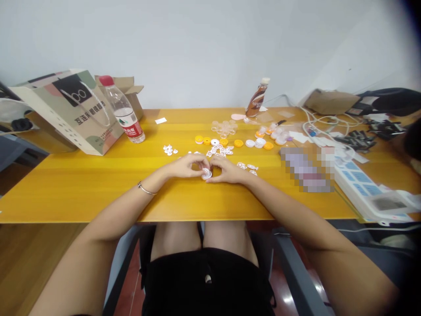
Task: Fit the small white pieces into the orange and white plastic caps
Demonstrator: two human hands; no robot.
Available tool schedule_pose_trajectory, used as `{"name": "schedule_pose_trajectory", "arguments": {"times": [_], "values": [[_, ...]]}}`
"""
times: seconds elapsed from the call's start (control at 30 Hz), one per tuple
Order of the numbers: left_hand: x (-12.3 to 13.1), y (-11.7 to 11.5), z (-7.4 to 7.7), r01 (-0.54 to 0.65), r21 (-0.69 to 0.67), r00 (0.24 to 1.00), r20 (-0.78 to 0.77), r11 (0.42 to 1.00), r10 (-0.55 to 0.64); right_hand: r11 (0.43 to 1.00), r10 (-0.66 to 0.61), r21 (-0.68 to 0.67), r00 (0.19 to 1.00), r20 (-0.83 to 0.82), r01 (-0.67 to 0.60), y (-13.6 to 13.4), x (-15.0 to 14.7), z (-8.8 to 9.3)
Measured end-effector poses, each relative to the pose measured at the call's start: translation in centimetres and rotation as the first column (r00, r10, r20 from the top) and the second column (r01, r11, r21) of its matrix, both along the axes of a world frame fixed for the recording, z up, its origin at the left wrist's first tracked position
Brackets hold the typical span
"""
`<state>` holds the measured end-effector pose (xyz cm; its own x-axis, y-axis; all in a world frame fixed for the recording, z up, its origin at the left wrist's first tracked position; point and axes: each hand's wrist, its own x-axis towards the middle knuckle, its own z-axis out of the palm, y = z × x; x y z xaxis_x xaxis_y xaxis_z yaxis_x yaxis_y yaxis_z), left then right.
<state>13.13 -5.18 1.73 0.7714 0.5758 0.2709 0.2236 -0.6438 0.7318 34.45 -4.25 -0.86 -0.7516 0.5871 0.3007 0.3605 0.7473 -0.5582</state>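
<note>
Between both hands, just above the wooden table [108, 193], is a small round white plastic part [206, 174]. The fingers of my left hand [192, 166] curl onto it from the left, with a thin bracelet at that wrist. From the right, the thumb and fingers of my right hand [225, 170] close around its other side. Right behind the hands lies a heap of white openwork plastic pieces [220, 151]. A few similar white pieces [241, 165] lie by my right wrist. Several small white knobbed parts [169, 149] sit to the left.
Orange and white round caps [223, 142] form a row, with clear plastic cups [224, 127] behind. A water bottle [128, 118] and paper bag [82, 114] stand left; a brown drink bottle [257, 100] stands at the back. Cables [324, 120] and a white-blue case [360, 182] are right.
</note>
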Motion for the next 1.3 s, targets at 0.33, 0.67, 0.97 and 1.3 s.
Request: {"name": "schedule_pose_trajectory", "arguments": {"times": [0.33, 0.67, 0.97, 1.3], "values": [[-0.1, 0.1, 0.0, -0.039, 0.119, 0.999, 0.035, 0.992, 0.035, 1.000, 0.003, 0.013, 1.000, -0.021, -0.003, 0.2, 0.0, -0.4], [0.1, 0.0, 0.7, 0.028, 0.152, 0.994, -0.104, 0.988, -0.012, 0.999, 0.016, -0.036, 1.000, -0.009, -0.016, 0.1, -0.2, -0.2], [0.4, -0.2, 0.3, 0.009, 0.075, 0.998, -0.064, 0.997, -0.004, 0.995, 0.037, -0.093, 0.999, -0.014, -0.038, -0.2, -0.4, 0.4], [5.5, 9.7, 0.5, -0.515, 0.237, 0.853, 0.053, 0.823, 0.519, 0.908, -0.018, -0.416, 0.991, -0.135, -0.040, -0.8, 0.7, 1.5]]}}
